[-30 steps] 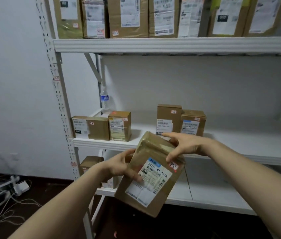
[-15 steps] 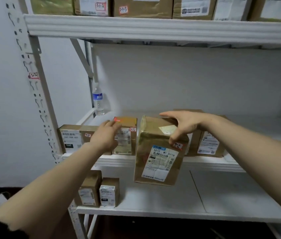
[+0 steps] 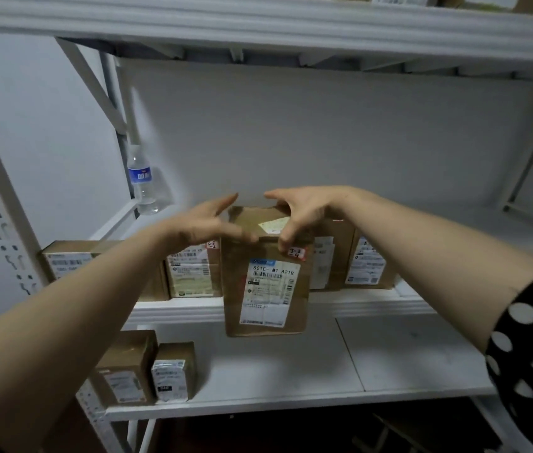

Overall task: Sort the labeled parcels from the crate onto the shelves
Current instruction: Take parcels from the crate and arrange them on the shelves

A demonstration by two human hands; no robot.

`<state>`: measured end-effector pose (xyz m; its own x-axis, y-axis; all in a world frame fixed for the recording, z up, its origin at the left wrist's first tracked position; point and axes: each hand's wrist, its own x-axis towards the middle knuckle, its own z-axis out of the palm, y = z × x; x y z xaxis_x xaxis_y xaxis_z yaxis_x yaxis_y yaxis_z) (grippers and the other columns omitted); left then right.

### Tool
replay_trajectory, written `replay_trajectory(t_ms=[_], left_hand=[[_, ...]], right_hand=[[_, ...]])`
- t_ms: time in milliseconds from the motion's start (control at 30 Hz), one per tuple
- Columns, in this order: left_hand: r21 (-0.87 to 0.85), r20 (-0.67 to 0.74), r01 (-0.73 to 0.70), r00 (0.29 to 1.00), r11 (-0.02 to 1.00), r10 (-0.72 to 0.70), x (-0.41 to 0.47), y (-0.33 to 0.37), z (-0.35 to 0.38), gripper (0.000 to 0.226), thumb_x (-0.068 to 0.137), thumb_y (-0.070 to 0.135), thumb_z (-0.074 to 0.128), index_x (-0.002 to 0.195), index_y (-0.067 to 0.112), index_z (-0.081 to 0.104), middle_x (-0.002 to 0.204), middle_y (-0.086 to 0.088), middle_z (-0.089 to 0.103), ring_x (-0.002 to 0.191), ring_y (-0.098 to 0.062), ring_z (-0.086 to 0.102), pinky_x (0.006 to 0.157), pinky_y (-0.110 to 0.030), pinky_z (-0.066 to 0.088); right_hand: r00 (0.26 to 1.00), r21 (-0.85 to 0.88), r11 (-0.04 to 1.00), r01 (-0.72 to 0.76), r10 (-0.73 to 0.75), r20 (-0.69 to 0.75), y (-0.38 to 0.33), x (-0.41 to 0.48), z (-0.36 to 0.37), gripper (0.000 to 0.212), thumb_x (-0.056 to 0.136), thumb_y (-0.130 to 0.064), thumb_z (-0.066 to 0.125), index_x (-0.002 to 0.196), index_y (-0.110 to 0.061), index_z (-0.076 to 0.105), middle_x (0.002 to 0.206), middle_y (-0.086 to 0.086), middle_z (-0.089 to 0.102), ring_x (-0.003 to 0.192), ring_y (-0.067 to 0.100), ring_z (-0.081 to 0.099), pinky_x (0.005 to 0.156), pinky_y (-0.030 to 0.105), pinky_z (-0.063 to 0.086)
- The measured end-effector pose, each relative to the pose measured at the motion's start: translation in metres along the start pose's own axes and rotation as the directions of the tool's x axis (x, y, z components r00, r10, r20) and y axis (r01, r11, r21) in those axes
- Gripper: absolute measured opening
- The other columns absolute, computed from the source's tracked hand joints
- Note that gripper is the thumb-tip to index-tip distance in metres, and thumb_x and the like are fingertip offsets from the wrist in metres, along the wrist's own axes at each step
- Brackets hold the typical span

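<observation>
Parcel (image 3: 265,289): upright in the air before the middle shelf (image 3: 373,305), its base below the lip.
Right grip (image 3: 304,214): clenched on the parcel's top.
Left grip (image 3: 203,223): blurred, fingers straight at the upper left corner, grasping nothing.
Risk: the one-handed top hold may slip, or the base may catch the lip or shove the neighbouring box (image 3: 193,276).
Writing: the shipping label (image 3: 270,289) reads "501E- M1 A21B"; the sticker (image 3: 296,252) reads "3-2".

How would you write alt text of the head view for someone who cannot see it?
A person's right hand grips the top of a labelled brown parcel, holding it in front of the middle shelf, while the open left hand is beside it. Other parcels stand on that shelf, a water bottle behind.
</observation>
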<state>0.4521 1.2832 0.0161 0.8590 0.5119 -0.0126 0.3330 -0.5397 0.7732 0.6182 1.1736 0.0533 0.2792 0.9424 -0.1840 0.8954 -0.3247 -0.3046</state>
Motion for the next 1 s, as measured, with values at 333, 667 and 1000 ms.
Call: replay_trajectory(t_ms=[333,667,1000], left_hand=[[0.144,-0.075,0.005,0.997,0.99,0.006,0.009,0.014,0.002,0.104,0.069,0.019,0.082,0.151,0.015,0.019,0.152,-0.004,0.031,0.137,-0.024,0.032,0.107,-0.028,0.028],[0.07,-0.201,0.059,0.979,0.996,-0.044,-0.009,0.012,-0.007,0.102,0.067,0.021,0.082,0.15,0.016,0.023,0.149,-0.005,0.034,0.133,-0.026,0.036,0.104,-0.033,0.034],[0.043,-0.267,0.079,0.961,0.996,-0.065,-0.005,0.023,0.003,0.099,0.069,0.018,0.081,0.15,0.011,0.023,0.15,-0.006,0.034,0.133,-0.027,0.037,0.091,-0.025,0.034]], right_hand=[[0.936,0.298,0.948,0.113,-0.001,-0.351,0.052,-0.006,-0.026,0.051,0.09,-0.019,0.055,0.139,-0.027,0.044,0.145,0.002,0.044,0.132,0.016,0.04,0.103,0.026,0.03],[0.951,-0.276,0.938,-0.208,0.128,-0.28,0.111,0.015,0.013,0.093,0.078,-0.053,0.068,0.148,-0.048,0.007,0.16,-0.002,0.011,0.146,0.034,0.002,0.107,0.07,-0.003],[0.954,-0.152,0.982,-0.111,0.063,-0.293,0.134,0.018,0.004,0.063,0.092,-0.036,0.056,0.144,-0.05,0.023,0.143,-0.001,0.038,0.135,0.03,0.031,0.11,0.067,0.003]])
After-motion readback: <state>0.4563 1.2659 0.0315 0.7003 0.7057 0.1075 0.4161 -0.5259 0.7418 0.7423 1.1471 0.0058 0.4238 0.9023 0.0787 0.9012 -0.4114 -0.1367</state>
